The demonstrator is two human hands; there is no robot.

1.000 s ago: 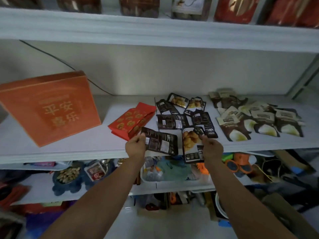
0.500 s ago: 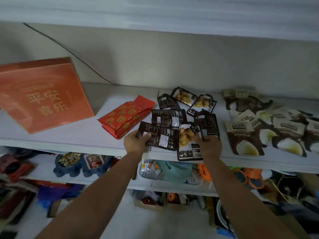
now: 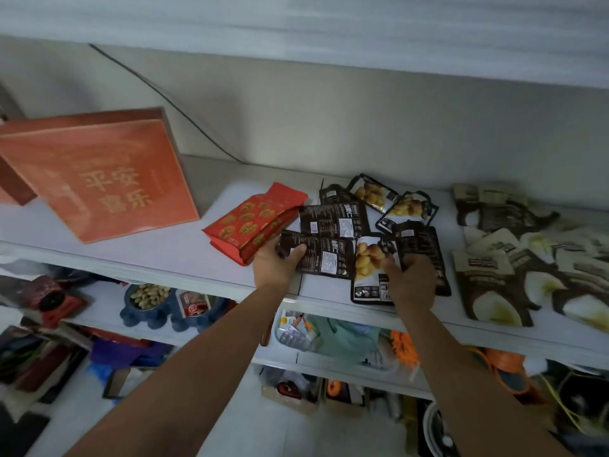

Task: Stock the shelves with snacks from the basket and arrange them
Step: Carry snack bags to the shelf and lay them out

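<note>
Several dark snack packets lie on the white shelf (image 3: pixel 138 258). My left hand (image 3: pixel 275 267) pinches the left end of a black packet (image 3: pixel 324 258) lying label-side up near the shelf's front edge. Beside it, my right hand (image 3: pixel 412 282) holds a packet with a nut picture (image 3: pixel 369 262), fingers curled over its right edge, where it meets another black packet (image 3: pixel 420 242). More black packets (image 3: pixel 336 219) and two nut-picture packets (image 3: pixel 372 192) lie just behind. A red patterned bag (image 3: pixel 253 222) lies left of my left hand. No basket is in view.
A large orange box (image 3: pixel 99 176) stands at the shelf's left. Brown and cream packets (image 3: pixel 514 258) are piled at the right. A black cable (image 3: pixel 184 110) runs down the back wall. Lower shelves hold a blue bowl of nuts (image 3: pixel 148 298) and clutter.
Both hands have pushed their packets farther back onto the shelf, closer to the other black packets. The view has tilted down and moved closer.
</note>
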